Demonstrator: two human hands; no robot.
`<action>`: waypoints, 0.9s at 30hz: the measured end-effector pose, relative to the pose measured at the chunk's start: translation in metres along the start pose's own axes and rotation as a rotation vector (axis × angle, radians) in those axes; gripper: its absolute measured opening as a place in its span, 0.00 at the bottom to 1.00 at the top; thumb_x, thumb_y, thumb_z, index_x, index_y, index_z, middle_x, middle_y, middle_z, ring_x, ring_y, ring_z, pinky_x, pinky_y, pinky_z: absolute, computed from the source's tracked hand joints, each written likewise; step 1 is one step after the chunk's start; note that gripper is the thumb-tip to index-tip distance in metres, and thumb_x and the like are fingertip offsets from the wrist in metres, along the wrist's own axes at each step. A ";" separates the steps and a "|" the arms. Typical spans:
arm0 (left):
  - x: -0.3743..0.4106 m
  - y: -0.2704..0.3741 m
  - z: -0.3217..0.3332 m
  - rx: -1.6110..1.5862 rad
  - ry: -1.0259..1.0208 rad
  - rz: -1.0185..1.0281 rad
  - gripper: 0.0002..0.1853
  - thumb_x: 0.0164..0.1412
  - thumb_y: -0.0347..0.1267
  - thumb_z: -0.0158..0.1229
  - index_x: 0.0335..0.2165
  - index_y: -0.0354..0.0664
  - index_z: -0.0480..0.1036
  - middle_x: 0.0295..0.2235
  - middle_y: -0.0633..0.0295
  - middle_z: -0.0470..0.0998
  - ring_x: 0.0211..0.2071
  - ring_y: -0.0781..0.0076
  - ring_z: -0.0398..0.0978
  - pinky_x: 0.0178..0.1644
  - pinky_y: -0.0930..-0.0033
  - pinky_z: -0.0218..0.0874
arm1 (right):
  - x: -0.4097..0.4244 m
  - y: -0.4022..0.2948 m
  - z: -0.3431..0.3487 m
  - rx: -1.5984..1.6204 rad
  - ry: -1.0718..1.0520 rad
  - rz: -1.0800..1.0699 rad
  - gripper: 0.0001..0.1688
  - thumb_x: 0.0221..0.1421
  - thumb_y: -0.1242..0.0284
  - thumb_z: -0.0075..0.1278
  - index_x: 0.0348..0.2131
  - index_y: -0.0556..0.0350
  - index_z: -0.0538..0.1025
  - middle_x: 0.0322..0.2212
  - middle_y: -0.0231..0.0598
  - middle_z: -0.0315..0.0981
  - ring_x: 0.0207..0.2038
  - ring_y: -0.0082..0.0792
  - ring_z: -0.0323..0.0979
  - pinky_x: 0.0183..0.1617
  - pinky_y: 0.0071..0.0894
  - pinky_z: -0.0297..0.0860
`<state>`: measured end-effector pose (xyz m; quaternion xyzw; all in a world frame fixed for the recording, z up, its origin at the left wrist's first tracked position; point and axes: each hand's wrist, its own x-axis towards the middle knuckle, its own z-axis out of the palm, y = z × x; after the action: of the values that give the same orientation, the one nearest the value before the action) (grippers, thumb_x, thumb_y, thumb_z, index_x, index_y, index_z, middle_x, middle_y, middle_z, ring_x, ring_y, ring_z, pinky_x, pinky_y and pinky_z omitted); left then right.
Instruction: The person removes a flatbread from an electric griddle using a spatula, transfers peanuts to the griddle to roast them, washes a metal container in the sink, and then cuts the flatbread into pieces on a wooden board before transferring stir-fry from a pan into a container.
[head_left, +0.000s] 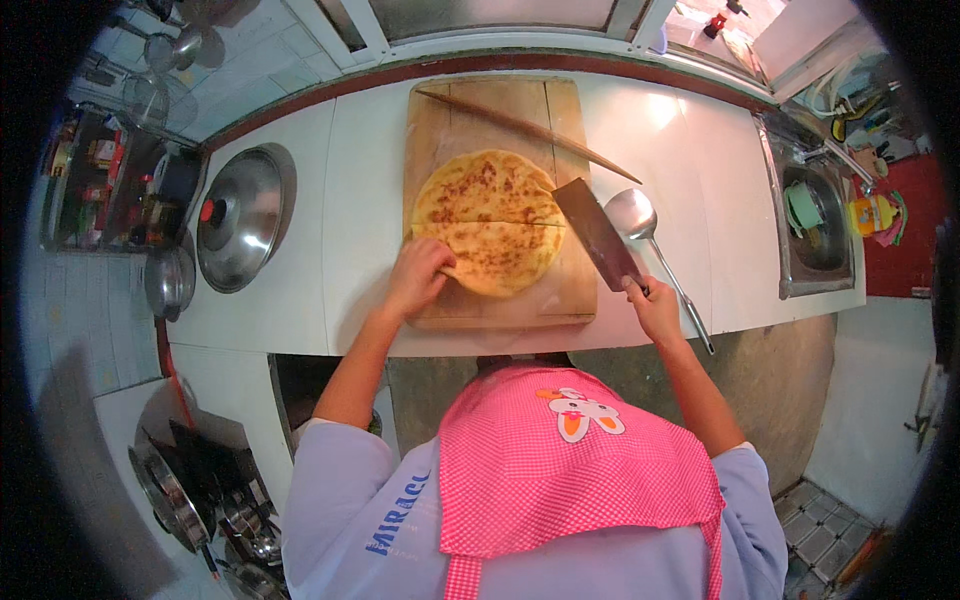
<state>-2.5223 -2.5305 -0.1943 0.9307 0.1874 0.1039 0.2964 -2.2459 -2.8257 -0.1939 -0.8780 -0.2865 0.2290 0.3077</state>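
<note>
A round, browned flatbread (491, 195) lies on a wooden cutting board (525, 315), with one straight cut running across its middle. My left hand (421, 276) pinches the bread's lower left edge between thumb and fingers. In my right hand (651, 306) is the handle of a cleaver (595, 232); its broad blade is tilted over the board's right edge, close to the bread's right side. A tapered wooden rolling pin (525, 129) lies slantwise across the top of the board, one end reaching past its right edge. Just right of the cleaver, a metal spatula (634, 214) rests on the counter.
On the white counter at left sits a domed metal lid (241, 217) with a red knob. A sink (817, 283) holding a green bowl (804, 206) is at right, beside a yellow bottle (872, 216). A pan (171, 491) stands at lower left, below a condiment rack (112, 187).
</note>
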 end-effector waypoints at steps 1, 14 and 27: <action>-0.010 0.004 0.006 0.094 0.009 -0.001 0.12 0.40 0.20 0.52 0.29 0.40 0.68 0.34 0.58 0.70 0.40 0.55 0.66 0.46 0.58 0.58 | 0.003 -0.007 -0.002 -0.054 -0.019 -0.028 0.23 0.52 0.55 0.49 0.25 0.59 0.76 0.16 0.47 0.70 0.20 0.44 0.70 0.25 0.39 0.63; -0.036 -0.003 0.012 -0.069 0.466 -0.322 0.17 0.47 0.23 0.53 0.40 0.39 0.67 0.42 0.58 0.68 0.46 0.53 0.64 0.51 0.58 0.56 | 0.079 -0.154 0.060 -0.509 -0.245 -0.647 0.26 0.53 0.53 0.47 0.20 0.58 0.71 0.15 0.48 0.69 0.21 0.49 0.70 0.24 0.45 0.64; 0.046 -0.055 -0.076 0.209 -0.020 -0.051 0.14 0.46 0.38 0.62 0.30 0.42 0.70 0.31 0.58 0.73 0.36 0.56 0.71 0.37 0.58 0.63 | 0.104 -0.199 0.105 -0.709 -0.386 -0.661 0.25 0.54 0.52 0.44 0.21 0.55 0.73 0.17 0.43 0.71 0.23 0.46 0.71 0.27 0.44 0.66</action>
<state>-2.5191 -2.4310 -0.1614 0.9525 0.2178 0.0668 0.2021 -2.3028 -2.5870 -0.1582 -0.7327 -0.6598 0.1665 -0.0111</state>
